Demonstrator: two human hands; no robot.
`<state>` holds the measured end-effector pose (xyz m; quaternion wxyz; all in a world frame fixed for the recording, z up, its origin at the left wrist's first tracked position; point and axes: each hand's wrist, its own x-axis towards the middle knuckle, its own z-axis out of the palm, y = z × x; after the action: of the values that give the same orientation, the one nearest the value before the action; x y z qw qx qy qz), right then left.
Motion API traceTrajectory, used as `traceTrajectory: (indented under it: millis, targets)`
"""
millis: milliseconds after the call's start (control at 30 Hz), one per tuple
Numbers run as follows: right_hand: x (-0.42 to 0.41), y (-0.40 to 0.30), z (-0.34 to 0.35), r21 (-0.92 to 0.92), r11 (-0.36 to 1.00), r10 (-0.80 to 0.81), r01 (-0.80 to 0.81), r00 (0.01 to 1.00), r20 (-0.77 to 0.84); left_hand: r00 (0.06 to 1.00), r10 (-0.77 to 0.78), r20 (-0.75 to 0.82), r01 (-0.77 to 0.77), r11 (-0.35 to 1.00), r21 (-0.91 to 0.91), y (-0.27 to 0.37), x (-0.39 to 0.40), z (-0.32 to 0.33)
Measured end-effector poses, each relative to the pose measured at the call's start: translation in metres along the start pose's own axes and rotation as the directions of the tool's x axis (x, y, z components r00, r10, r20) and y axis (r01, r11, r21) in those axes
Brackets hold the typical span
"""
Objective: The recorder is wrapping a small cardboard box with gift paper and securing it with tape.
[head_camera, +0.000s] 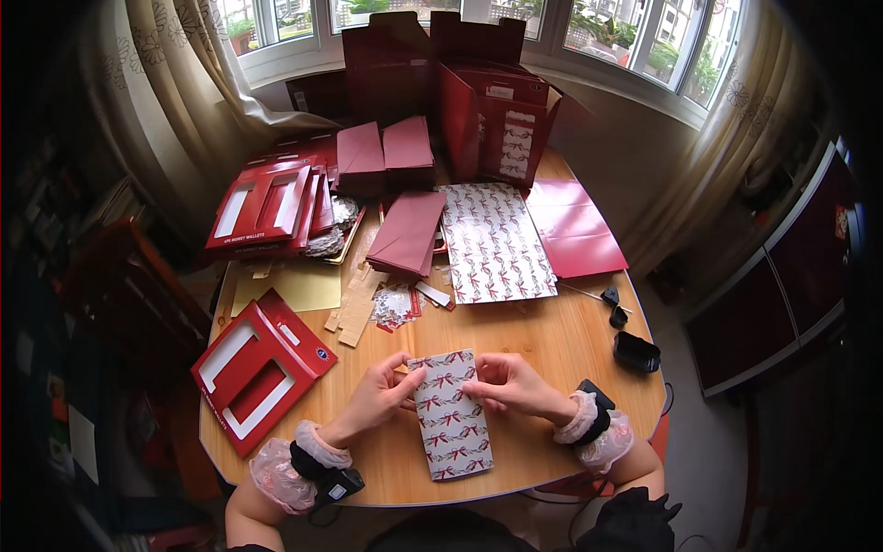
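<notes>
Between my hands is a narrow folded card wallet [454,421], white with printed green garlands and red bows. My left hand [378,395] grips its upper left edge, thumb on the front. On the upper right edge, my right hand [519,388] pinches it the same way. The wallet stretches down towards the table's near edge; whatever lies behind it is hidden. Left of my left hand, a flat red card box [296,345] with two cut-out windows lies at an angle on the table.
On the wooden table [552,345] lie stacked red window boxes [259,207], dark pink envelopes [407,234], patterned card sheets [500,241], die-cut paper pieces [397,305] and brown cardboard strips [359,303]. Tall red cartons [497,124] stand behind. A black case [636,352] sits near the right edge.
</notes>
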<state>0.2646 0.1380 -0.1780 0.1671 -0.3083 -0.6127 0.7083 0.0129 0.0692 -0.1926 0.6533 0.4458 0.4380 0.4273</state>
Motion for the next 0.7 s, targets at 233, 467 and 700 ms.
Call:
traceTrajectory:
  millis: [233, 467, 700]
  targets:
    - [0.0015, 0.0032, -0.0025, 0.022, 1.000, -0.020, 0.022, 0.997, -0.074, 0.997, 0.026, -0.073, -0.030, 0.999, -0.046, -0.0043, 0.0013, -0.0025]
    - [0.0009, 0.0004, -0.0031, 0.043, 0.999, 0.031, -0.028, 0.997, -0.074, 0.998, 0.027, -0.064, -0.031, 0.997, -0.066, -0.0017, 0.0017, -0.0029]
    - [0.0009, 0.0039, -0.0021, 0.043, 0.999, -0.006, 0.011, 0.994, -0.112, 1.000, -0.024, -0.010, 0.024, 0.999, -0.040, 0.0036, 0.0000, 0.0012]
